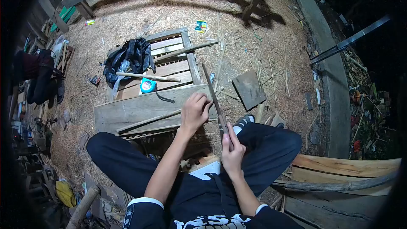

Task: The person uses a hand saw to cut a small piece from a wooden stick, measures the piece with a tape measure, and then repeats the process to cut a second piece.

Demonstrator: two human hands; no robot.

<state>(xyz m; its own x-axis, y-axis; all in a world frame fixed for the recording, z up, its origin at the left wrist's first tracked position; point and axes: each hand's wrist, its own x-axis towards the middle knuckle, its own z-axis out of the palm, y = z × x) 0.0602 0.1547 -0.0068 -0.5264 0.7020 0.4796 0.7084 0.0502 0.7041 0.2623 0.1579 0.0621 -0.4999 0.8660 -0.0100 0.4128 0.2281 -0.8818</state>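
Observation:
My right hand (233,150) is wrapped around the handle of a long, narrow-bladed knife (214,97), its blade pointing up and away from me. Just left of the blade, my left hand (195,111) is closed, fingers curled, on a thin wooden stick (148,121). This stick slants over a grey plank (123,112), and its part under the fingers is hidden. Beyond the plank, a turquoise tape measure (147,85) with a black strap sits on a slatted wooden frame (185,38).
A black plastic bag (135,57) and loose wooden strips (186,51) lie on the frame. To the right, a square board (249,90) rests on shavings-covered ground. Boards (339,174) stand at lower right. At far left is another person's dark-clothed leg (42,80).

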